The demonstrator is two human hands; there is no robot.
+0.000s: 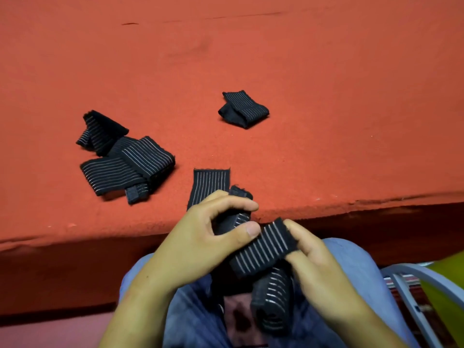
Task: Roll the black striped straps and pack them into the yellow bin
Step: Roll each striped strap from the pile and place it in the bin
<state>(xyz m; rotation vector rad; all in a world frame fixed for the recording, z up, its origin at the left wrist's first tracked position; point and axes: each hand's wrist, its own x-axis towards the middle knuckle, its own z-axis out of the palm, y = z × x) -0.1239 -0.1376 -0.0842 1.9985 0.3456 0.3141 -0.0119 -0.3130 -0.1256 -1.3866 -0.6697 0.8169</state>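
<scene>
Pinching one black elastic strap with thin white stripes (263, 247) in both hands, low over the lap at six o'clock. In the left hand (200, 237), clamped between thumb and curled fingers at the strap's middle. In the right hand (319, 262), at four o'clock of the left, nipped under curled fingertips. From the left grip, running up toward twelve o'clock, with its flat end lying on the red felt-like tabletop (251, 59). Below the right grip, hanging in a loose roll over blue jeans (190, 317).

At ten o'clock of the hands, heaped and overlapping: more black striped straps (125, 159). At twelve o'clock, well apart: one folded black striped strap (243, 109). At four o'clock, cut by the frame edge: a corner of the yellow bin (447, 297), just beyond a grey metal chair frame (411, 267).
</scene>
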